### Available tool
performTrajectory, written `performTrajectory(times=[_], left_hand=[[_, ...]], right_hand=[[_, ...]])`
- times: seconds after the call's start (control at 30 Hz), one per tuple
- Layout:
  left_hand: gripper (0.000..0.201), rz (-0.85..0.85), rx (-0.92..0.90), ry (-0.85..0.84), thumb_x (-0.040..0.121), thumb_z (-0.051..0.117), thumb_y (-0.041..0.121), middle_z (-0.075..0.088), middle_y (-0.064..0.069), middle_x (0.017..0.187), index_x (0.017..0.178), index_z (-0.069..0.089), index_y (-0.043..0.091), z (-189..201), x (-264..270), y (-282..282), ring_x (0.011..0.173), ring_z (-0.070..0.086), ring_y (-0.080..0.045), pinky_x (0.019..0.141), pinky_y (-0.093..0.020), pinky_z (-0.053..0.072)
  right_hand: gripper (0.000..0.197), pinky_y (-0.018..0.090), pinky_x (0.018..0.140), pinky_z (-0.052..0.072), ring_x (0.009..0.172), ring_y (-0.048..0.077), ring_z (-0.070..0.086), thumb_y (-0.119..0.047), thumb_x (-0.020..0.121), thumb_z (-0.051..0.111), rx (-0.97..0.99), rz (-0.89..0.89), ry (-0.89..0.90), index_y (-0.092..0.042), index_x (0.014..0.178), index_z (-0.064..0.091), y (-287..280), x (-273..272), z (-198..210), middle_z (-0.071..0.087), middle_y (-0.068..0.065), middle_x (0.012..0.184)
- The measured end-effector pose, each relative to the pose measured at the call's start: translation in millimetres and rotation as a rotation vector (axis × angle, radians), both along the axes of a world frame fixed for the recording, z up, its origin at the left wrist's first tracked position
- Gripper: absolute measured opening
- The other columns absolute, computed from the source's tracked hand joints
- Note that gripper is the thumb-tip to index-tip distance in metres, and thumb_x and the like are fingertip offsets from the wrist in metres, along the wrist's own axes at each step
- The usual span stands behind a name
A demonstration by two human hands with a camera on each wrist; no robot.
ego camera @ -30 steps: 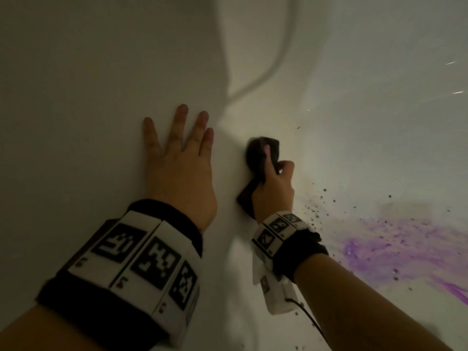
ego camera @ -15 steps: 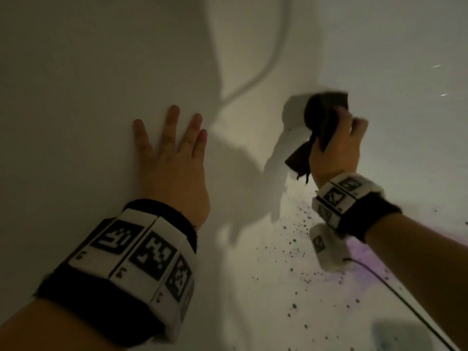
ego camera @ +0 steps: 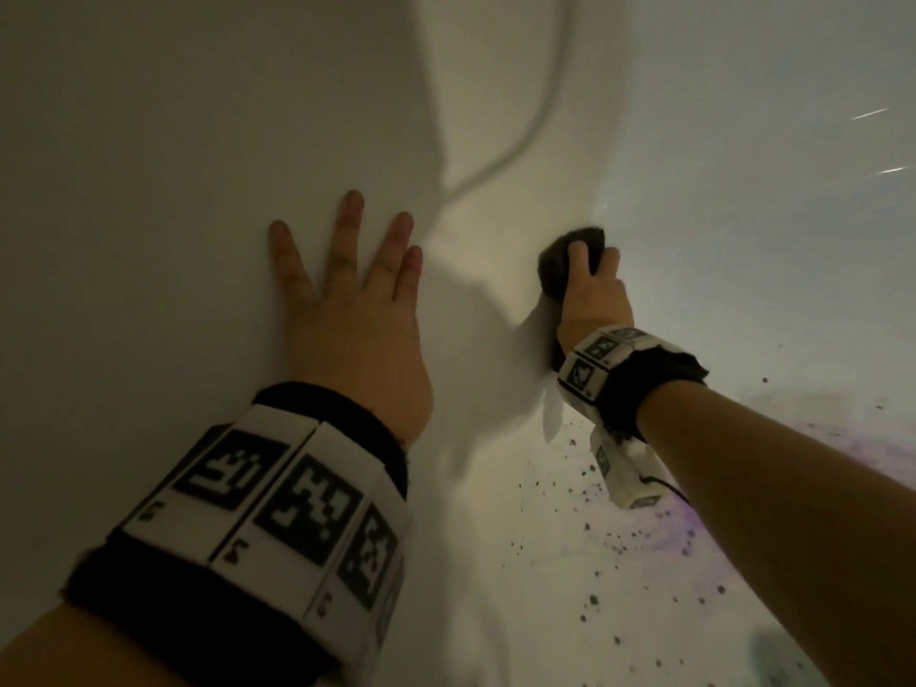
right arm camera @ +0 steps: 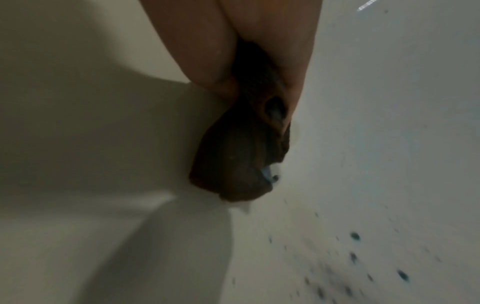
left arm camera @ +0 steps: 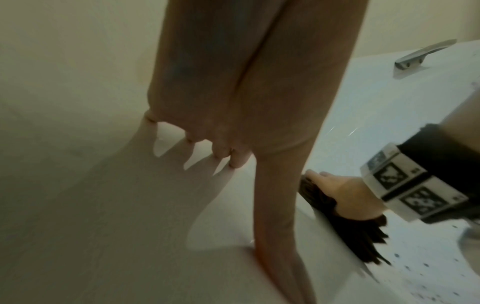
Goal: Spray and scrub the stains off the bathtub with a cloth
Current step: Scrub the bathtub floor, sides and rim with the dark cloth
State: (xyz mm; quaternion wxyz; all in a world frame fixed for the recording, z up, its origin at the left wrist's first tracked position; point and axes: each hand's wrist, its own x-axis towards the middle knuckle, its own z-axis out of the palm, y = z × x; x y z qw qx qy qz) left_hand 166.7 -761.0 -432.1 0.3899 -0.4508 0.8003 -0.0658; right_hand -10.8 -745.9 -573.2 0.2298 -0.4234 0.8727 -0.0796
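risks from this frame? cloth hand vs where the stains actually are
1. The right hand presses the dark cloth on bare tub wall, apart from the purple stain and dark specks; strokes may miss them.
2. The left hand braces flat on the smooth white tub side; it may slip if that is wet.
3. A loose cloth end trails below the grip and could smear residue.
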Motion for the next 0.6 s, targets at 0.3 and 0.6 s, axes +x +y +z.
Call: performTrajectory(times=[0.3,0.6], left_hand=[[0.101,-0.013,-0.024,-0.004,0.086,0.052,0.043,-0.038,-0.003,0.148,0.145,-0.024,0.015,-2,1,0,0.135,-0.032,-0.039,0.104,-0.068,-0.006],[0.103,-0.013,-0.034,-0.04,0.085,0.053,0.046,-0.038,-0.004,0.147,0.144,-0.026,0.016,-3,-2,1,0.135,-0.031,-0.041,0.105,-0.067,-0.003]], right_hand=[[0.053,0.038,0.092,0.041,0.1,0.03,0.053,-0.042,0.086,0.051,0.355,-0.07,-0.4,-0.031,0.134,0.032,126,15,-54,0.043,0.012,0.122],[0.063,0.003,0.083,0.035,0.102,0.011,0.043,-0.013,0.094,0.042,-0.159,0.285,-0.6,-0.042,0.143,0.016,140,118,39,0.022,-0.008,0.132]])
